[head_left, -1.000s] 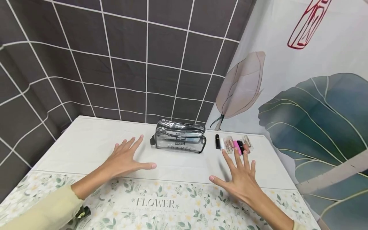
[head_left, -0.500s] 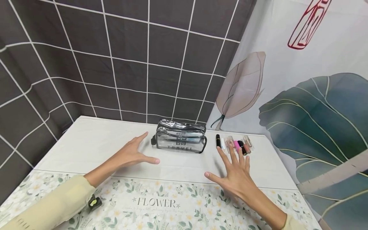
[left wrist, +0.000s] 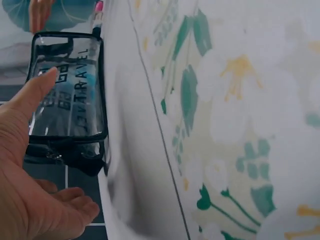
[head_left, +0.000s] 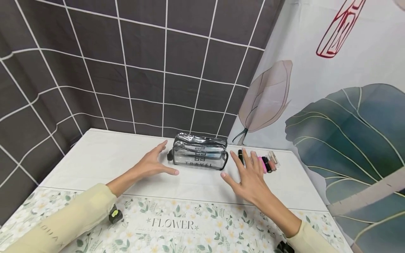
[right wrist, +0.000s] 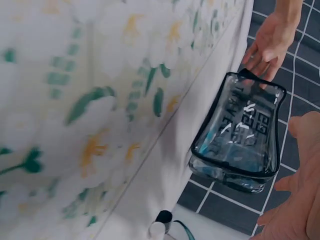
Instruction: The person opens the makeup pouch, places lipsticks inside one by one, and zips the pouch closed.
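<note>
A clear pouch [head_left: 200, 154] with black trim and the word TRAVEL stands near the back of the table. To its left is my left hand [head_left: 151, 164], fingers spread and thumb pointing toward the pouch's front. My right hand [head_left: 250, 177] hovers on the other side, fingers apart, overlapping part of a row of small cosmetics in the head view. In the left wrist view the thumb crosses in front of the pouch [left wrist: 70, 90]. The right wrist view has the pouch [right wrist: 240, 130] between both hands, and neither hand grips it.
Right of the pouch lie several small lipstick-like tubes, among them a pink one [head_left: 262, 164] and a black one [head_left: 267, 164]. A white cloth with a floral front [head_left: 177, 211] covers the table. Behind hangs a dark grid-patterned curtain [head_left: 142, 70].
My left hand has moved right, closer to the pouch's left side. My right hand has moved left and toward the back, now covering some of the tubes. The pouch keeps its place.
</note>
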### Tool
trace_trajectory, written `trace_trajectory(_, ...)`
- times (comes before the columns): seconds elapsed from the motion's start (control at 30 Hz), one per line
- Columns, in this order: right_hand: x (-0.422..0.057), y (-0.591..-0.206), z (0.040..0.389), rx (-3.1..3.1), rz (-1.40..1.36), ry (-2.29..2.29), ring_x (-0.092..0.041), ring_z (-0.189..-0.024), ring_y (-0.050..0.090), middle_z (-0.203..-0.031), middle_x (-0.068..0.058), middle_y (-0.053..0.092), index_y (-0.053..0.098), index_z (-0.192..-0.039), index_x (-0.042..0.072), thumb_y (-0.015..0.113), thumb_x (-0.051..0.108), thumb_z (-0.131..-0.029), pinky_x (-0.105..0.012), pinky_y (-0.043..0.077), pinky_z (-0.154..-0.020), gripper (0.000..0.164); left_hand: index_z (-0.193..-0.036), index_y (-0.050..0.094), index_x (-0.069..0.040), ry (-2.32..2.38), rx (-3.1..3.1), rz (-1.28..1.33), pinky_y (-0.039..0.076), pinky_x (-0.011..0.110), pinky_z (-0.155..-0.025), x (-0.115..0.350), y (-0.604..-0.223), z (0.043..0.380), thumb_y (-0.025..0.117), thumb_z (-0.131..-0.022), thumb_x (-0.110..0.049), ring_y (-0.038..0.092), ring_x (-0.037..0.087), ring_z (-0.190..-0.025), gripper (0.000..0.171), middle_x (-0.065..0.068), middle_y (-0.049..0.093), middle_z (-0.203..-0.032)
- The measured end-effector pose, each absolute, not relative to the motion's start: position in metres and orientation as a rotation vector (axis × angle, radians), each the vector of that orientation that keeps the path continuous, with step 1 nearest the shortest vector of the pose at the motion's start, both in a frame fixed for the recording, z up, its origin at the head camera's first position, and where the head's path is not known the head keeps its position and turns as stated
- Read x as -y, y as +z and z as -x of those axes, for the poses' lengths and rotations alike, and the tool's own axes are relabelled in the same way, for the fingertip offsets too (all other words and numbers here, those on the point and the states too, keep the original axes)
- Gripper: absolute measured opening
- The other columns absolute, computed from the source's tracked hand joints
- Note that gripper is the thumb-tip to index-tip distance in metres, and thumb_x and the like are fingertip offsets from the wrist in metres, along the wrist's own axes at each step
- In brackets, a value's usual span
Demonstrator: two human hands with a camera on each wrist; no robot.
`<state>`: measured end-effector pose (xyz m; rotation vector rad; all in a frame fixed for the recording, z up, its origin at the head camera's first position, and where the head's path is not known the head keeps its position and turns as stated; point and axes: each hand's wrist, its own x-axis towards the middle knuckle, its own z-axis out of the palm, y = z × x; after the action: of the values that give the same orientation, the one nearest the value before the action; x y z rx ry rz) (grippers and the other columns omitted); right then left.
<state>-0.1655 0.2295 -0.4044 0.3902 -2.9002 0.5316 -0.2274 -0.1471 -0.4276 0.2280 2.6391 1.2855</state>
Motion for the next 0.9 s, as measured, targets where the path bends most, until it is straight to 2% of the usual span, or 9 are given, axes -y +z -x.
trace_trajectory(0.37, -0.206, -0.395, 0.189, 2.840, -0.504, 0.549, -0.057, -0.173, 0.014, -0.186, -0.028, 0.021, 0.037, -0.178, 0.020, 0.066, 0.054, -0.109, -0.089, 0.008, -0.130, 0.082, -0.182, 0.019, -0.013, 1.381, -2.579, -0.207, 0.023, 0.072, -0.136, 0.139, -0.428, 0.236, 0.104, -0.075, -0.031, 0.031, 0.053, -0.169, 0.138, 0.024, 0.036, -0.182)
trace_trajectory(0.53, -0.198, -0.394, 0.199, 2.828, -0.552, 0.552, -0.058, -0.172, 0.019, -0.186, -0.029, 0.022, 0.039, -0.177, 0.015, 0.066, 0.049, -0.112, -0.084, 0.015, -0.133, 0.078, -0.182, 0.019, -0.013, 1.417, -2.539, -0.209, 0.023, 0.071, -0.137, 0.135, -0.430, 0.243, 0.103, -0.077, -0.027, 0.029, 0.051, -0.170, 0.135, 0.023, 0.035, -0.183)
trace_trajectory(0.7, -0.192, -0.392, 0.206, 2.793, -0.643, 0.498, -0.057, -0.171, 0.021, -0.185, -0.029, 0.024, 0.043, -0.174, 0.010, 0.067, 0.039, -0.114, -0.081, 0.015, -0.135, 0.071, -0.182, 0.019, -0.011, 1.449, -2.531, -0.214, 0.025, 0.068, -0.137, 0.132, -0.428, 0.250, 0.101, -0.079, -0.020, 0.029, 0.051, -0.171, 0.132, 0.023, 0.034, -0.183)
trace_trajectory(0.83, -0.188, -0.391, 0.210, 2.753, -0.713, 0.393, -0.056, -0.169, 0.027, -0.183, -0.028, 0.032, 0.049, -0.171, 0.007, 0.066, 0.033, -0.115, -0.080, 0.019, -0.135, 0.064, -0.182, 0.016, -0.010, 1.459, -2.520, -0.212, 0.028, 0.067, -0.137, 0.129, -0.425, 0.253, 0.100, -0.080, -0.015, 0.030, 0.053, -0.170, 0.132, 0.024, 0.031, -0.184)
trace_trajectory(0.9, -0.187, -0.391, 0.213, 2.720, -0.734, 0.335, -0.056, -0.167, 0.034, -0.179, -0.029, 0.039, 0.052, -0.168, 0.006, 0.067, 0.030, -0.115, -0.078, 0.026, -0.133, 0.060, -0.182, 0.015, -0.011, 1.468, -2.508, -0.210, 0.029, 0.067, -0.136, 0.128, -0.423, 0.254, 0.100, -0.080, -0.013, 0.031, 0.054, -0.169, 0.133, 0.024, 0.029, -0.185)
